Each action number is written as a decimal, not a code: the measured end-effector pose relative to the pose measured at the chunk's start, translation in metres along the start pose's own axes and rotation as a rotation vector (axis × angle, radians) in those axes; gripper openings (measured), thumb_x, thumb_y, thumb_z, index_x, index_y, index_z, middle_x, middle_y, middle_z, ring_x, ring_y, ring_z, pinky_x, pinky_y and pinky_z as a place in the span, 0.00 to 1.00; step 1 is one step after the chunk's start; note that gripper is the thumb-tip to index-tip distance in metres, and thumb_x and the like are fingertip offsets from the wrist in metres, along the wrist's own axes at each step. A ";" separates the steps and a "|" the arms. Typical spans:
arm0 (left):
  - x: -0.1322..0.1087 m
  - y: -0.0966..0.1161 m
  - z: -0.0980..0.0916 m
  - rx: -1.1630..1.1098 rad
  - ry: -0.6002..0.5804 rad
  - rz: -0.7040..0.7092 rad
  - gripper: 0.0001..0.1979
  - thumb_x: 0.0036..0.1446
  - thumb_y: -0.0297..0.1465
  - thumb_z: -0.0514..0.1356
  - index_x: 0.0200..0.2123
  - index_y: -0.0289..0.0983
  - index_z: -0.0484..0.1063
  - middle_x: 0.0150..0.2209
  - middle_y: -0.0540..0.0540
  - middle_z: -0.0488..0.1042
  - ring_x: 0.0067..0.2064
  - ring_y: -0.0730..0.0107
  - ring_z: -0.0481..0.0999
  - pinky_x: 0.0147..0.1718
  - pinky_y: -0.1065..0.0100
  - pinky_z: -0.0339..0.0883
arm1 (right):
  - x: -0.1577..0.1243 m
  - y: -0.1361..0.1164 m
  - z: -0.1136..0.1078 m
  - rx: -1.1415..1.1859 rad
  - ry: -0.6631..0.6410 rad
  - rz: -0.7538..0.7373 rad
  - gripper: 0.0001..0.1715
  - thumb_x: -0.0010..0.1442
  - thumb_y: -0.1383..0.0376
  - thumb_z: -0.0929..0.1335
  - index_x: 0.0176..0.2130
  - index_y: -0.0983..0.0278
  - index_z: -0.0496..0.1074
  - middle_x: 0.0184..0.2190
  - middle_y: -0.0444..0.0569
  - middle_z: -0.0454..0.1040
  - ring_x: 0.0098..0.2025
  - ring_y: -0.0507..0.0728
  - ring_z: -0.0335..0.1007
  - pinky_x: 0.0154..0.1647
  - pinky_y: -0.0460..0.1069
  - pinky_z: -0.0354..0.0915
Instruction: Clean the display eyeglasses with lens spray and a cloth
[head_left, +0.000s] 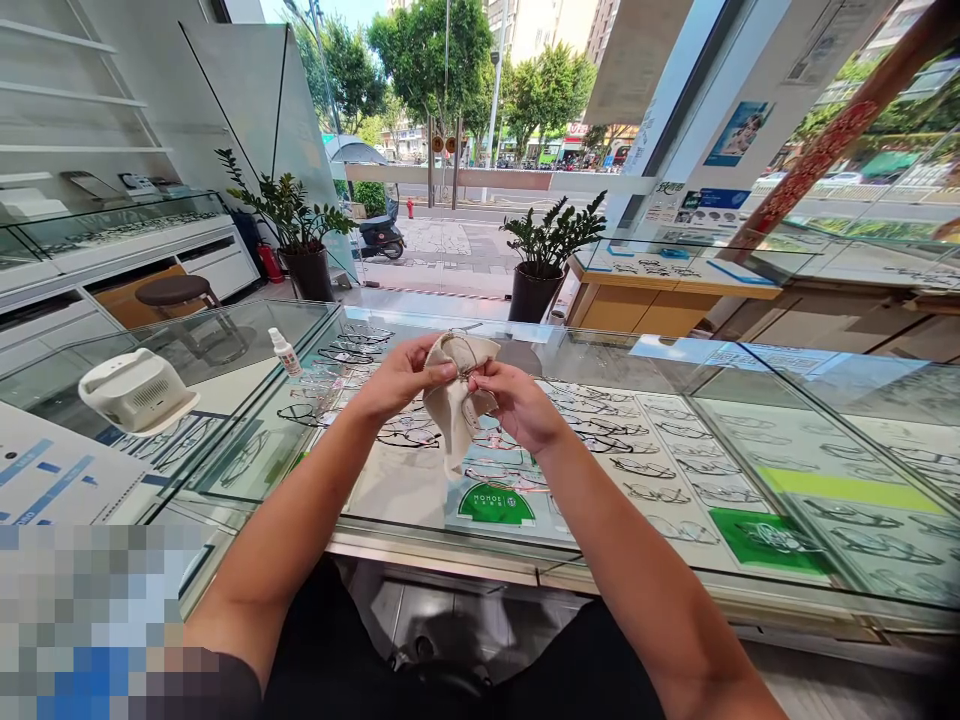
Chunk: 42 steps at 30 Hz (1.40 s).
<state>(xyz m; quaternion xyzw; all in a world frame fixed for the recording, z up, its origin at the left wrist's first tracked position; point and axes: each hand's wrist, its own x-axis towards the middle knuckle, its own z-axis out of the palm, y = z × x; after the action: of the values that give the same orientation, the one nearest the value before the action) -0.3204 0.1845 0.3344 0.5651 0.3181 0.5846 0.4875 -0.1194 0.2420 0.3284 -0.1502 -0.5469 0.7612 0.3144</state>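
Note:
Over the glass display counter [390, 490], a beige cloth [454, 430] hangs between my two hands. A pair of thin-rimmed eyeglasses [463, 352] lies against the cloth, partly hidden by it and by my fingers. My left hand [405, 378] is closed, its thumb pressing on the cloth beside the glasses. With fingertips pinched, my right hand [525, 402] grips the glasses near the middle, with cloth around them. Beneath my hands, rows of eyeglasses [592, 420] lie in the counter, near a green half-round sign [495, 504].
A small spray bottle [285, 352] and a white device [139, 390] stand on the counter at left. A green card [769, 540] lies at right. Potted plants [541, 255] stand beyond the counter, near a round stool [174, 290]. The lower left corner is pixelated.

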 end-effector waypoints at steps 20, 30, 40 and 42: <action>0.002 -0.006 0.012 0.087 0.261 0.018 0.28 0.43 0.50 0.83 0.30 0.34 0.79 0.25 0.50 0.78 0.24 0.75 0.71 0.25 0.73 0.66 | 0.003 0.016 0.002 0.005 -0.038 0.048 0.25 0.46 0.49 0.87 0.34 0.62 0.82 0.33 0.45 0.80 0.38 0.55 0.73 0.45 0.51 0.69; 0.003 -0.010 0.003 0.061 0.115 0.016 0.30 0.56 0.59 0.73 0.33 0.35 0.81 0.28 0.45 0.80 0.29 0.67 0.78 0.31 0.67 0.73 | 0.004 0.010 -0.002 0.012 0.013 0.000 0.23 0.48 0.53 0.85 0.36 0.62 0.81 0.35 0.47 0.80 0.38 0.55 0.74 0.43 0.52 0.70; 0.002 -0.004 0.002 -0.020 0.038 -0.003 0.24 0.47 0.41 0.83 0.44 0.37 0.84 0.34 0.46 0.83 0.33 0.68 0.80 0.36 0.68 0.74 | 0.004 0.009 -0.004 0.029 0.007 -0.006 0.21 0.50 0.51 0.85 0.35 0.60 0.81 0.35 0.47 0.79 0.35 0.54 0.70 0.39 0.51 0.68; 0.002 -0.006 0.003 -0.020 0.059 0.000 0.24 0.46 0.40 0.83 0.43 0.37 0.83 0.34 0.46 0.82 0.33 0.68 0.79 0.36 0.69 0.74 | 0.004 0.011 -0.003 0.040 0.003 -0.003 0.23 0.49 0.50 0.85 0.34 0.60 0.81 0.34 0.46 0.78 0.35 0.54 0.70 0.38 0.50 0.68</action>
<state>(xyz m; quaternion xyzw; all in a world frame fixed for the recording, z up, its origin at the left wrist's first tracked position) -0.3157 0.1876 0.3302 0.5428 0.3263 0.6043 0.4835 -0.1243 0.2446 0.3180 -0.1444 -0.5314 0.7712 0.3193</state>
